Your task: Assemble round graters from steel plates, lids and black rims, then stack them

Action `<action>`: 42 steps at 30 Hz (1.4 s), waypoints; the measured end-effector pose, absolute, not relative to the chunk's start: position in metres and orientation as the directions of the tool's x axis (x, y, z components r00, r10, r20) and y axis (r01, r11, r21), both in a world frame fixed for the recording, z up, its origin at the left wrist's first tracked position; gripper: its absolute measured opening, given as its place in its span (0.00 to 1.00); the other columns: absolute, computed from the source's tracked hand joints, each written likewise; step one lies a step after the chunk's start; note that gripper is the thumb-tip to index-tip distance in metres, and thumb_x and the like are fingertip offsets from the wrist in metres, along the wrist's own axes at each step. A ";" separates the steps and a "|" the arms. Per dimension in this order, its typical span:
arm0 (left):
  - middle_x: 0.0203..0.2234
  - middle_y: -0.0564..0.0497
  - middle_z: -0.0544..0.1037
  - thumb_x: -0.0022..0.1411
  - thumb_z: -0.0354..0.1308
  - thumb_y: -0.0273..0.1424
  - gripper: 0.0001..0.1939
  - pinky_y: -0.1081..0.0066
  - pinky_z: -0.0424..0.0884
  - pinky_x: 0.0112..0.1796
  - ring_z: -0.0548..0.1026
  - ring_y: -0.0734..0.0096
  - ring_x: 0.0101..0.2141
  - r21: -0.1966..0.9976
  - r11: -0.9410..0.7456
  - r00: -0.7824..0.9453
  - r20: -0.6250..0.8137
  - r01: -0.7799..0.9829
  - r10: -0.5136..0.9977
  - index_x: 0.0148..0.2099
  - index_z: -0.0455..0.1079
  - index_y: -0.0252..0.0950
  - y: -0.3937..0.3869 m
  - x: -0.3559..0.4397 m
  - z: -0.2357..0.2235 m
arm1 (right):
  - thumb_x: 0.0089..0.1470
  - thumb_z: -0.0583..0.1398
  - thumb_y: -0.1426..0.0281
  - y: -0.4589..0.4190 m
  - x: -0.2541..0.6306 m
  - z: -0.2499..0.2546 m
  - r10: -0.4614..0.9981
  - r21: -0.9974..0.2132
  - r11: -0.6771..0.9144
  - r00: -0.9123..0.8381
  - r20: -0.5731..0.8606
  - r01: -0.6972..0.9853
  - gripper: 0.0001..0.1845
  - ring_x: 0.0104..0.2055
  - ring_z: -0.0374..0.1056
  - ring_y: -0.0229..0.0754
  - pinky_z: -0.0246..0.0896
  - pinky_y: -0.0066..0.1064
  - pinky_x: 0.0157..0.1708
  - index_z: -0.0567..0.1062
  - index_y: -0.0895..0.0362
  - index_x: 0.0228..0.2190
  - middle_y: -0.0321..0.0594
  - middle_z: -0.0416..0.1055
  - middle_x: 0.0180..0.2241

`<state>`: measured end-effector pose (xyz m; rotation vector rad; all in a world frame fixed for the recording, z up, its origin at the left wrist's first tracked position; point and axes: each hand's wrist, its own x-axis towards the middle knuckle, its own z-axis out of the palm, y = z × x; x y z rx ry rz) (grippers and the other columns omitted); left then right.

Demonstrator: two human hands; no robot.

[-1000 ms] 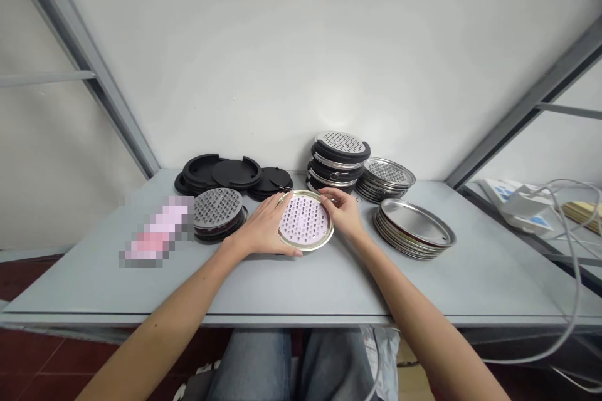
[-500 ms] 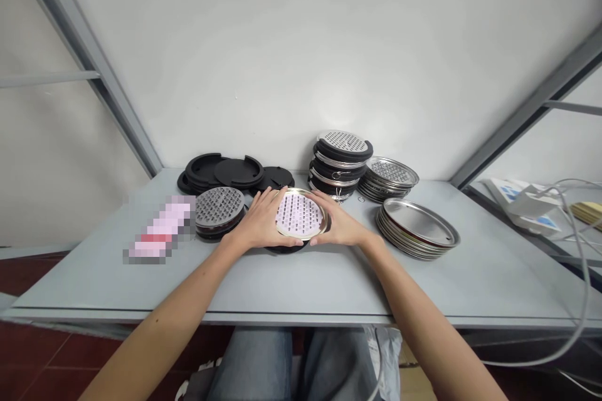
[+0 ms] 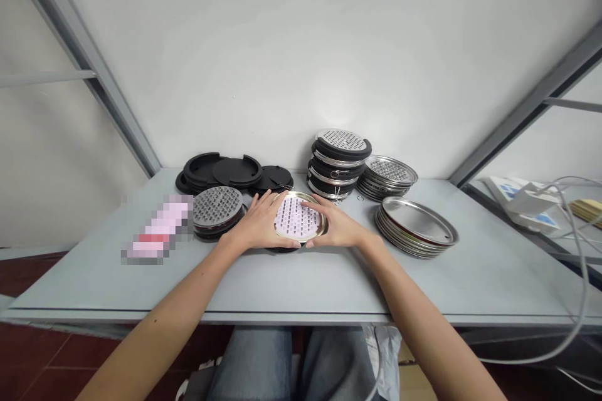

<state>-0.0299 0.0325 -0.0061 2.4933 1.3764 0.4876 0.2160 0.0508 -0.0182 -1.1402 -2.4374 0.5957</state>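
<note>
A round grater plate with a shiny rim and a pale pink, perforated face lies between my hands at the middle of the table. My left hand is curved around its left side, thumb at the near edge and fingers at the far edge. Around the right side curls my right hand, its index finger reaching over the face and its thumb near the left one. Beneath the plate, a black round piece shows only as a thin strip; how the two fit together is hidden.
Left of my hands stands a stack of grey grater discs. Black round holders lie behind it. At the back stand black-and-silver stacked units and more grater discs. Plain metal discs are stacked right. A white cable hangs far right.
My right index finger has moved inward from the rim onto the plate's face. The left hand keeps nearly the same hold, and the stacks have stayed in place.
</note>
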 end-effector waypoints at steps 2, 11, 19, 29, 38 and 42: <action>0.65 0.40 0.52 0.39 0.63 0.61 0.63 0.41 0.41 0.60 0.44 0.38 0.64 0.383 -0.519 0.498 0.162 0.764 0.852 0.69 0.39 0.40 0.033 -0.030 -0.006 | 0.30 0.68 0.44 0.051 0.216 -0.019 0.785 -0.518 0.585 -0.597 0.166 0.625 0.60 0.67 0.42 0.64 0.42 0.55 0.62 0.60 0.58 0.61 0.59 0.45 0.65; 0.64 0.41 0.53 0.39 0.64 0.59 0.61 0.40 0.41 0.60 0.44 0.38 0.64 0.392 -0.519 0.502 0.154 0.759 0.851 0.69 0.40 0.42 0.033 -0.030 -0.007 | 0.30 0.68 0.45 0.051 0.216 -0.019 0.786 -0.527 0.583 -0.592 0.175 0.618 0.59 0.66 0.43 0.64 0.42 0.55 0.61 0.60 0.57 0.61 0.58 0.46 0.65; 0.66 0.39 0.48 0.40 0.60 0.62 0.62 0.43 0.41 0.61 0.41 0.41 0.65 0.354 -0.501 0.500 0.102 0.790 0.860 0.69 0.39 0.39 0.033 -0.029 -0.005 | 0.31 0.69 0.45 0.051 0.216 -0.020 0.779 -0.539 0.589 -0.600 0.181 0.602 0.58 0.66 0.42 0.65 0.42 0.57 0.61 0.61 0.57 0.60 0.57 0.46 0.65; 0.66 0.37 0.48 0.37 0.64 0.60 0.63 0.47 0.45 0.61 0.44 0.42 0.65 0.342 -0.517 0.515 0.104 0.785 0.851 0.68 0.42 0.37 0.034 -0.028 -0.005 | 0.29 0.69 0.45 0.048 0.213 -0.014 0.783 -0.560 0.571 -0.603 0.152 0.600 0.61 0.67 0.41 0.63 0.41 0.54 0.62 0.60 0.58 0.61 0.59 0.44 0.65; 0.59 0.41 0.60 0.37 0.67 0.55 0.57 0.50 0.55 0.57 0.58 0.43 0.58 0.378 -0.565 0.522 0.221 0.733 0.824 0.65 0.48 0.41 0.032 -0.026 -0.002 | 0.29 0.70 0.47 0.048 0.213 -0.014 0.781 -0.596 0.554 -0.611 0.130 0.582 0.60 0.67 0.40 0.63 0.39 0.55 0.62 0.60 0.57 0.61 0.58 0.43 0.66; 0.59 0.42 0.60 0.37 0.68 0.53 0.59 0.51 0.56 0.57 0.59 0.44 0.59 0.419 -0.569 0.515 0.245 0.708 0.821 0.66 0.46 0.42 0.031 -0.025 0.000 | 0.30 0.70 0.49 0.049 0.214 -0.016 0.775 -0.609 0.562 -0.614 0.151 0.559 0.60 0.67 0.40 0.63 0.40 0.55 0.62 0.58 0.55 0.62 0.56 0.43 0.66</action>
